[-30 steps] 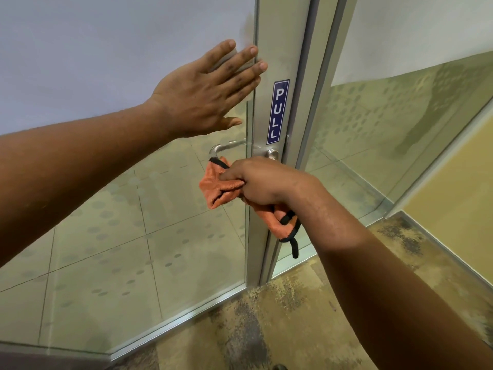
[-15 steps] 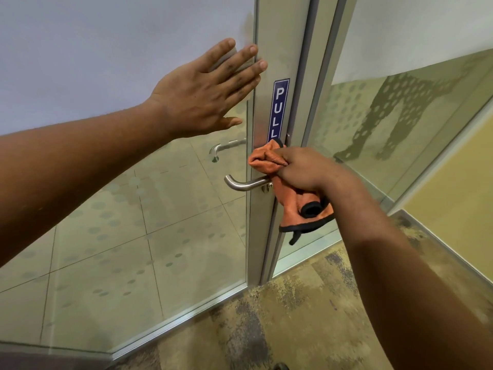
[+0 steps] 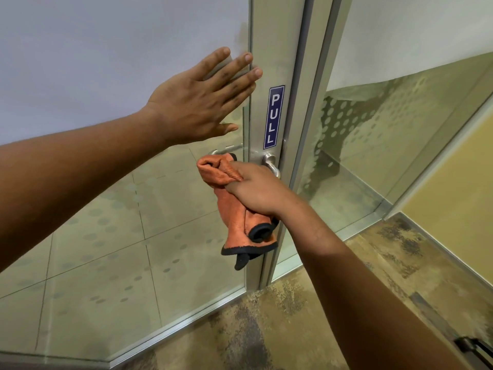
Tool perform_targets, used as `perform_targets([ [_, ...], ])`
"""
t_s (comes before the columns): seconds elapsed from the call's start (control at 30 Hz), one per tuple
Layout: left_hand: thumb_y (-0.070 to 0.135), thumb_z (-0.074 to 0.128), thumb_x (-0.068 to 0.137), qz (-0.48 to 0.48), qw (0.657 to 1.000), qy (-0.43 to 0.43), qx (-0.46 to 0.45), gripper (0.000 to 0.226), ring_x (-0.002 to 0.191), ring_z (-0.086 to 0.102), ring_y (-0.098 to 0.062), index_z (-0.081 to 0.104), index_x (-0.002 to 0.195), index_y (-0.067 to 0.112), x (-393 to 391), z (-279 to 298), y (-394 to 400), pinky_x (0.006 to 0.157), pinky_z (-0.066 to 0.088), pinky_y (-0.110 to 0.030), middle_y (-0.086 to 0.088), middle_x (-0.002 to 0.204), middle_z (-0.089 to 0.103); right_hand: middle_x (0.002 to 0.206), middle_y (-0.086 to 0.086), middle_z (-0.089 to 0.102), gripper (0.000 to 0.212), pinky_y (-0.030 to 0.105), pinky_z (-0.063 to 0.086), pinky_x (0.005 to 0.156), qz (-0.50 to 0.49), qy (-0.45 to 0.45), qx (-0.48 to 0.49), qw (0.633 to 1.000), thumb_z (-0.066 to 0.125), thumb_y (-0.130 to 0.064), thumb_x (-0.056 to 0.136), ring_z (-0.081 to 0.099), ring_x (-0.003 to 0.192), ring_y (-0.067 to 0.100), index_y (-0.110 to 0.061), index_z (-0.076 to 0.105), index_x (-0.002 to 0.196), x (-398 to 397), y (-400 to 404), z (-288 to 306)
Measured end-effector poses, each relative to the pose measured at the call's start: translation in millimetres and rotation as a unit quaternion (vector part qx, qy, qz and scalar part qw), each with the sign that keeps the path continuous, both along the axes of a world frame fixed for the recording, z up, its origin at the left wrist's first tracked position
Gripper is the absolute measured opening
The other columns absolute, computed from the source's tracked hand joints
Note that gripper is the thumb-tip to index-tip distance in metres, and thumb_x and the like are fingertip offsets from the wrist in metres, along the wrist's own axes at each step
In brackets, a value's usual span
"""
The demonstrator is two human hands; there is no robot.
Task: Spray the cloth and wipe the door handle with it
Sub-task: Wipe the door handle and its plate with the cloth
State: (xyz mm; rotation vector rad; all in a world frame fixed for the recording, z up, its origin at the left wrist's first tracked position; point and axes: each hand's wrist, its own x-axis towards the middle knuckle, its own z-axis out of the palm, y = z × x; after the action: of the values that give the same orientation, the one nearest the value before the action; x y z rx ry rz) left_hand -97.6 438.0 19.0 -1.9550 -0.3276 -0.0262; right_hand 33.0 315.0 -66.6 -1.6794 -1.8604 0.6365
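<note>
An orange cloth [image 3: 234, 209] with black trim is wrapped over the metal door handle [image 3: 270, 161]. My right hand [image 3: 256, 190] grips the cloth around the lever, so only the handle's base and bend show. My left hand [image 3: 200, 100] presses flat with straight fingers against the frosted glass door [image 3: 106, 62], just above and left of the handle. No spray bottle is in view.
A blue PULL sign [image 3: 273, 117] runs down the aluminium door frame. A second handle [image 3: 224, 150] shows through the glass on the far side. Patterned carpet [image 3: 266, 329] lies underfoot. A glass side panel [image 3: 386, 129] stands to the right.
My right hand slid the cloth left along the handle from its base, covering the lever that was bare half a second ago. My left hand has stayed on the glass.
</note>
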Motion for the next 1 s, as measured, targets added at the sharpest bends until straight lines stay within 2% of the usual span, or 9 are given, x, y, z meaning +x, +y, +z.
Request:
perform_targets([
  [0.1, 0.056, -0.011, 0.101, 0.005, 1.000, -0.001, -0.001, 0.082, 0.157, -0.004, -0.040, -0.013, 0.160, 0.000, -0.2, 0.9, -2.4, 0.126, 0.013, -0.051, -0.023, 0.169, -0.010, 0.086, -0.007, 0.063, 0.011, 0.038, 0.051, 0.078, 0.021, -0.042, -0.001, 0.999, 0.052, -0.023, 0.094, 0.060, 0.085, 0.021, -0.030, 0.060, 0.092, -2.8, 2.6, -2.0],
  [0.2, 0.056, -0.013, 0.100, 0.008, 1.000, 0.002, 0.001, 0.082, 0.157, -0.005, -0.039, -0.015, 0.160, 0.000, 0.1, 1.1, -1.9, 0.126, 0.014, -0.051, -0.022, 0.168, -0.010, 0.101, -0.002, 0.067, 0.017, 0.042, 0.052, 0.084, 0.054, -0.066, -0.040, 0.996, 0.053, -0.024, 0.093, 0.060, 0.092, 0.022, -0.028, 0.066, 0.105, -5.3, 0.6, -1.8],
  [0.3, 0.056, -0.012, 0.100, 0.001, 1.000, -0.001, -0.004, 0.082, 0.157, -0.003, -0.038, -0.013, 0.161, 0.001, 1.1, 0.5, -2.1, 0.127, 0.013, -0.051, -0.021, 0.169, -0.009, 0.099, 0.000, 0.072, 0.014, 0.043, 0.052, 0.088, 0.050, 0.020, -0.094, 0.994, 0.063, -0.022, 0.085, 0.066, 0.095, 0.024, -0.028, 0.070, 0.095, 14.5, -10.2, 15.9],
  [0.4, 0.056, -0.013, 0.100, 0.004, 1.000, 0.003, -0.006, 0.081, 0.157, -0.003, -0.037, -0.013, 0.161, 0.002, 1.5, 0.1, -0.9, 0.127, 0.013, -0.051, -0.019, 0.170, -0.008, 0.101, -0.004, 0.071, 0.022, 0.037, 0.050, 0.091, -0.018, 0.029, -0.109, 0.993, 0.066, -0.016, 0.085, 0.066, 0.097, 0.018, -0.027, 0.070, 0.104, 62.6, -18.7, 31.6],
  [0.5, 0.056, -0.014, 0.100, 0.009, 1.000, -0.003, -0.012, 0.080, 0.157, -0.004, -0.037, -0.014, 0.160, 0.003, 1.4, 2.0, -2.0, 0.127, 0.012, -0.050, -0.019, 0.170, -0.009, 0.087, 0.003, 0.070, 0.016, 0.035, 0.052, 0.075, -0.100, 0.011, -0.107, 0.989, 0.060, -0.008, 0.084, 0.064, 0.080, 0.022, -0.021, 0.069, 0.086, 103.9, -18.5, 37.4],
  [0.6, 0.055, -0.015, 0.099, 0.013, 1.000, 0.001, -0.010, 0.079, 0.157, -0.006, -0.036, -0.015, 0.159, 0.004, 1.3, 1.3, -1.6, 0.127, 0.011, -0.050, -0.019, 0.169, -0.011, 0.074, 0.011, 0.065, 0.014, 0.031, 0.043, 0.059, -0.140, -0.061, -0.101, 0.983, 0.057, -0.007, 0.084, 0.057, 0.068, 0.023, -0.010, 0.065, 0.074, 118.7, -1.0, 24.6],
  [0.67, 0.056, -0.014, 0.099, 0.017, 1.000, 0.001, -0.010, 0.080, 0.157, -0.007, -0.037, -0.014, 0.160, 0.004, 1.2, 2.1, -1.5, 0.127, 0.010, -0.050, -0.019, 0.169, -0.012, 0.065, 0.007, 0.058, 0.021, 0.030, 0.037, 0.055, -0.115, -0.130, -0.096, 0.980, 0.060, -0.016, 0.086, 0.053, 0.065, 0.022, -0.015, 0.061, 0.065, 114.0, 11.2, 15.9],
  [0.8, 0.056, -0.013, 0.099, 0.018, 1.000, 0.002, -0.008, 0.080, 0.157, -0.006, -0.037, -0.013, 0.161, 0.004, 2.0, 2.2, -2.1, 0.127, 0.011, -0.050, -0.020, 0.169, -0.011, 0.066, -0.003, 0.046, 0.028, 0.028, 0.029, 0.058, -0.058, -0.210, -0.071, 0.973, 0.056, -0.016, 0.089, 0.040, 0.066, 0.010, -0.023, 0.053, 0.062, 100.5, 25.0, 18.1],
  [1.0, 0.057, -0.011, 0.100, 0.015, 1.000, 0.002, -0.006, 0.081, 0.157, -0.006, -0.037, -0.012, 0.161, 0.004, 2.0, 2.5, -1.6, 0.127, 0.011, -0.051, -0.020, 0.169, -0.010, 0.080, 0.003, 0.061, 0.012, 0.038, 0.051, 0.074, -0.043, -0.278, -0.112, 0.953, 0.055, -0.030, 0.081, 0.056, 0.075, 0.018, -0.023, 0.061, 0.073, 92.3, 38.9, 22.2],
])
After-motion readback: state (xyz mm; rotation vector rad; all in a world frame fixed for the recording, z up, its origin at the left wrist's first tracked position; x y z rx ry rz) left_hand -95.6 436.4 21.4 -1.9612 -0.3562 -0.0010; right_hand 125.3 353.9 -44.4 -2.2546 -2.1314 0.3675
